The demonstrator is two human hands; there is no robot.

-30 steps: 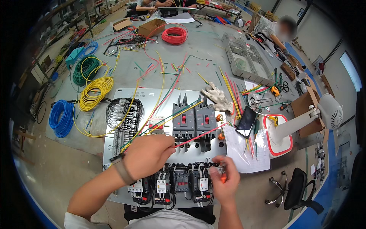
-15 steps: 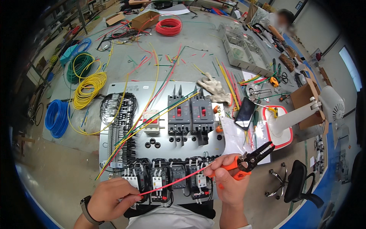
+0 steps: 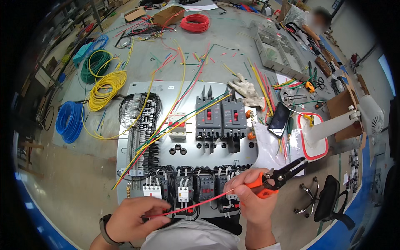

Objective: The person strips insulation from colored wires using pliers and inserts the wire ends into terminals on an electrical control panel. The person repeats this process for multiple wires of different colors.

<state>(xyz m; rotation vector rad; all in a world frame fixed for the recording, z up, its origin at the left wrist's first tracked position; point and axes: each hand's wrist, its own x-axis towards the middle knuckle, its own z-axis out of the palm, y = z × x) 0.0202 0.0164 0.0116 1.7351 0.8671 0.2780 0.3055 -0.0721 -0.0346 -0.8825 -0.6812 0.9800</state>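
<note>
My right hand is wrapped round wire strippers with orange handles and black jaws, which point up and to the right. Its thumb and forefinger also pinch one end of a red wire. That wire slants down to my left hand, where it passes between the thumb and fingers, which are parted and no longer pinched on it. Both hands are above the near edge of a metal mounting plate. On the plate sit several contactors, two black circuit breakers and a white breaker.
Yellow, green and red wires lie slantwise across the plate. Coils of blue wire, yellow wire and red wire rest on the table. To the right are a glove, a phone and a fan.
My left thumb and fingers have spread apart from their pinch on the red wire. My right hand keeps its hold. The whole view has shifted slightly, moving the scene to the right.
</note>
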